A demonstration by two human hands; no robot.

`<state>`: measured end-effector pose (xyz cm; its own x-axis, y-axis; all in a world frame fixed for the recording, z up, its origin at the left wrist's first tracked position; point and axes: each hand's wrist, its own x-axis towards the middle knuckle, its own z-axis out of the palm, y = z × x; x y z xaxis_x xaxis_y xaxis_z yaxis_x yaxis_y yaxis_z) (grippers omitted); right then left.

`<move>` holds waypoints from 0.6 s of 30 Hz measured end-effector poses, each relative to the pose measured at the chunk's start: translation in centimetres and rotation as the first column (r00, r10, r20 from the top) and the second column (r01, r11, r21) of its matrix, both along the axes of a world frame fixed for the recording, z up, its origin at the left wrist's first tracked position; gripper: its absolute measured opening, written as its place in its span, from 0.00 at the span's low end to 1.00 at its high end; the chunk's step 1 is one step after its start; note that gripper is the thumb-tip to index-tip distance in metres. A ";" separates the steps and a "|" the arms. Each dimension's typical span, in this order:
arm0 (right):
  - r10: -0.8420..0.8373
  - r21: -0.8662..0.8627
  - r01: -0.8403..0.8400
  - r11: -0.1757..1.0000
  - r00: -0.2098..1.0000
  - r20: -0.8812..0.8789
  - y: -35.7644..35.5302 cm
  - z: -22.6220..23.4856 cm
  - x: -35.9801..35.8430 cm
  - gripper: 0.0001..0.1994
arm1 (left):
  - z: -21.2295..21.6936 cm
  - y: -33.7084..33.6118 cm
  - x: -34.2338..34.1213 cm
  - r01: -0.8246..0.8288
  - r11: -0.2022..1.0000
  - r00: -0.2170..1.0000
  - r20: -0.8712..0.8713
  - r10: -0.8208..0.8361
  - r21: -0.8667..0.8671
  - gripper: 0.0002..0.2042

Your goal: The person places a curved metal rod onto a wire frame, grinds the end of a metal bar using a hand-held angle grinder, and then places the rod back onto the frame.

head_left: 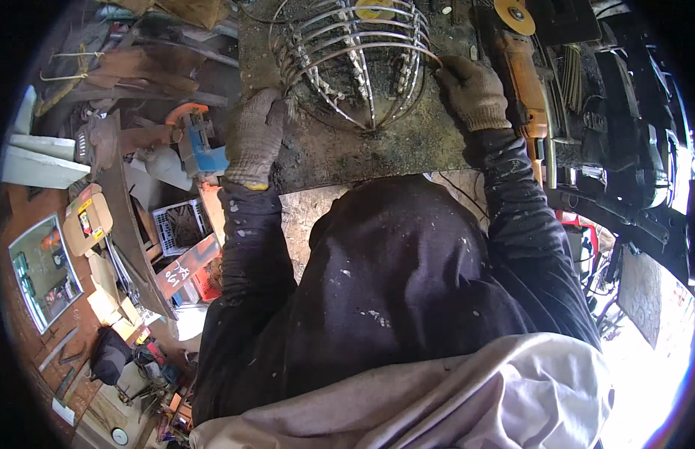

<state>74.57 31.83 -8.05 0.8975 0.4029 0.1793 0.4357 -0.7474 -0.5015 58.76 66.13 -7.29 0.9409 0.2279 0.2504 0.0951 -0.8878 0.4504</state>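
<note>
- Head view: both hands wear knit gloves and reach onto a dark, scorched table [340, 161].
- Left hand [254, 135] — fingers curled, resting against the near-left rim of a wire cage [355, 56].
- Right hand [473, 91] — fingers closed, pinching the cage's outer ring at its right edge.
- Cage lies on its side between the hands, touching both.
- Orange grinder [521, 63] lies just right of the right hand.
</note>
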 end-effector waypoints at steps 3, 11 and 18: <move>0.004 -0.019 -0.003 1.000 0.999 0.050 -0.2 -0.7 0.4 0.16 | 0.0 0.8 0.0 0.065 0.997 0.997 -0.042 -0.067 -0.038 0.12; 0.007 -0.064 -0.003 0.998 0.997 0.071 -0.2 -0.9 0.6 0.17 | 0.3 -0.6 0.2 0.016 0.994 0.999 -0.049 -0.021 -0.105 0.14; -0.007 -0.024 0.008 1.000 0.999 0.037 -0.2 -0.8 0.5 0.16 | 0.0 -0.9 0.3 -0.032 0.999 0.999 -0.017 0.033 0.018 0.16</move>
<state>75.11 31.60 -8.86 0.8933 0.4011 0.2028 0.4483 -0.7625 -0.4665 59.04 65.28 -7.27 0.9372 0.2542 0.2387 0.1317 -0.8919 0.4326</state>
